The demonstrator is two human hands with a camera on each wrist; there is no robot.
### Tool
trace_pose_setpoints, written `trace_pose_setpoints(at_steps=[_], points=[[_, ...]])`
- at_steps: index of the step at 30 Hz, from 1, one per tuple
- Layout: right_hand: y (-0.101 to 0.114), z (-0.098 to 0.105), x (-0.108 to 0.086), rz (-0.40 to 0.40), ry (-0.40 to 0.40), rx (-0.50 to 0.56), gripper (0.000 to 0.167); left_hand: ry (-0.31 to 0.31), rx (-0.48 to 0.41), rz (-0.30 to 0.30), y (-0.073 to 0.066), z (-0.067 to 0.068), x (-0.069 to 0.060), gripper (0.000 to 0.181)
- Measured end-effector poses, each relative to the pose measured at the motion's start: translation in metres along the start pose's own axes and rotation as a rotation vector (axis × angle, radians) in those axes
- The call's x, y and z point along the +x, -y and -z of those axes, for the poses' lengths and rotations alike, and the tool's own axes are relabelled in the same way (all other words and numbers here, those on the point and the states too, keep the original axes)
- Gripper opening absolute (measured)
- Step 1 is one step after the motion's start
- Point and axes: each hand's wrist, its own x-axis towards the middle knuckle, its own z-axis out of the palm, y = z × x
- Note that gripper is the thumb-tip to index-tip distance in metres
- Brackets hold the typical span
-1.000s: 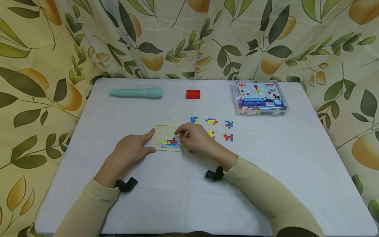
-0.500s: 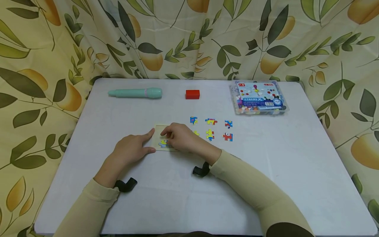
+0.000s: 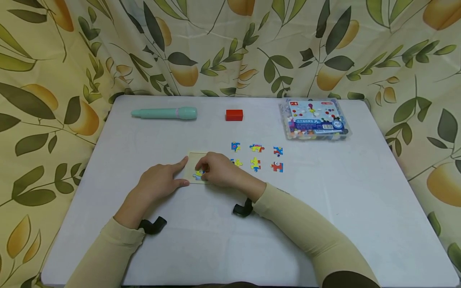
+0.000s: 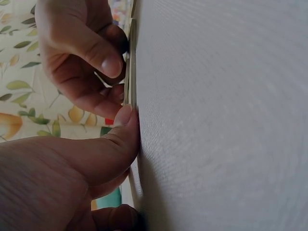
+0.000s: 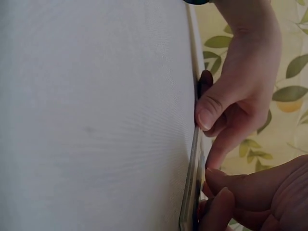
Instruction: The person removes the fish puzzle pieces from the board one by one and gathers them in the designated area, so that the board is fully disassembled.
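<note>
My left hand (image 3: 157,181) touches the left edge of a small pale puzzle board (image 3: 194,160), its thumb and index finger spread apart. In the left wrist view, the left thumb (image 4: 122,122) presses the board's edge. Over the board's right part is my right hand (image 3: 219,170), fingers bent and tips down at the yellow and blue puzzle pieces (image 3: 197,176) laid in its lower part. My right hand hides some of these pieces, and whether it pinches one cannot be made out. In the right wrist view, its fingertips (image 5: 224,195) are close to the board's face.
Several loose jigsaw pieces (image 3: 255,163) lie in rows right of the board. Farther back are a mint-green pen-shaped object (image 3: 164,113), a red block (image 3: 234,115) and a clear plastic box of coloured beads (image 3: 317,119). A leaf-patterned curtain (image 3: 230,52) hangs behind the white table (image 3: 306,240).
My right hand has moved left onto the board, over the laid pieces, then slightly down. More of the loose pieces now show. My left hand has stayed at the board's left edge.
</note>
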Motion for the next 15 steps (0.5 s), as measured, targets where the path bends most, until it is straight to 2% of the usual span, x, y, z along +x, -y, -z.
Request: trace_pose_setpoints(at_steps=[7, 15], points=[[-0.0014, -0.0031, 0.0002, -0.007, -0.001, -0.014, 0.024, -0.008, -0.004, -0.004, -0.0008, 0.0001, 0.0000, 0.080], [-0.0028, -0.0042, 0.0001, -0.002, -0.006, 0.020, 0.024, -0.008, -0.001, -0.007, 0.0016, -0.0003, 0.0006, 0.080]])
